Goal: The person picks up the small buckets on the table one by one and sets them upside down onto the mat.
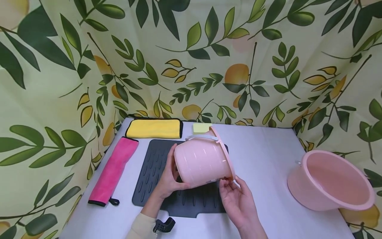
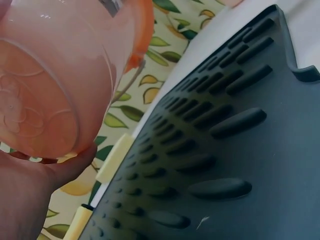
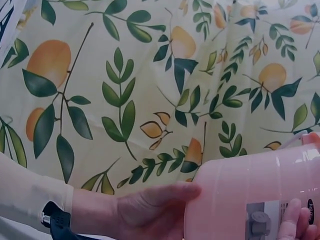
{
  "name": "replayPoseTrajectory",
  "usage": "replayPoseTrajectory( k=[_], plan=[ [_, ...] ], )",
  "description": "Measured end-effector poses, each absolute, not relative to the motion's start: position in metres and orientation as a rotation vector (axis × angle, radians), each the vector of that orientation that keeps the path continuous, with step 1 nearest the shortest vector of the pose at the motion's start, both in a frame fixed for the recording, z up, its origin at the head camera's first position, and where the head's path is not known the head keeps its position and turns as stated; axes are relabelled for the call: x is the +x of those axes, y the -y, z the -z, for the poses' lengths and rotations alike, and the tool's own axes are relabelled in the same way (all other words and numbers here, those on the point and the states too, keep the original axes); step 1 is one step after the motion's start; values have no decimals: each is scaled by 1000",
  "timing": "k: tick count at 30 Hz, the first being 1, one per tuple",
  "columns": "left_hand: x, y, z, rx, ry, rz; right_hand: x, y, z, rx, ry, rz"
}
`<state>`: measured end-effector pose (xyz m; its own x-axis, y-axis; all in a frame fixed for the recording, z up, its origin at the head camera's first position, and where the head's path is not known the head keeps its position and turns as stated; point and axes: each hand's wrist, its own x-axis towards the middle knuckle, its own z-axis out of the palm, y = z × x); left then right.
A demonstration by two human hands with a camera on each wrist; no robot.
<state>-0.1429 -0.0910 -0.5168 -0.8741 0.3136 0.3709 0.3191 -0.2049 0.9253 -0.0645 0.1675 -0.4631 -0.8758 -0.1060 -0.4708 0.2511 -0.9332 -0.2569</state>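
A pink bucket [image 1: 200, 161] with a pale handle lies tilted in the air over the dark grey ridged mat [image 1: 149, 172], its mouth towards the right. My left hand [image 1: 167, 179] grips it round the base end, thumb below. In the left wrist view the bucket's underside [image 2: 30, 100] carries a raised flower pattern, with the left hand [image 2: 25, 195] against its edge. My right hand [image 1: 238, 200], palm up, holds the lower rim between thumb and fingers. Its fingertips [image 3: 292, 220] lie beside a picture label [image 3: 262, 220] on the bucket's side in the right wrist view.
A second pink bucket [image 1: 301, 186] stands at the table's right side. A folded yellow cloth [image 1: 154, 128] with black edging lies at the back left, near a pink cloth [image 1: 114, 169]. A pale yellow block [image 1: 198, 127] sits behind the held bucket. Leaf-patterned fabric [image 1: 191, 66] encloses the table.
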Motion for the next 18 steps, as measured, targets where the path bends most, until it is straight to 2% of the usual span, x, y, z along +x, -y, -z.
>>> replayPoseTrajectory(
  k=[18],
  plan=[
    [-146, 118, 504, -790, 2041, 2169, -63, -179, 490, 681, -795, 2722]
  ],
)
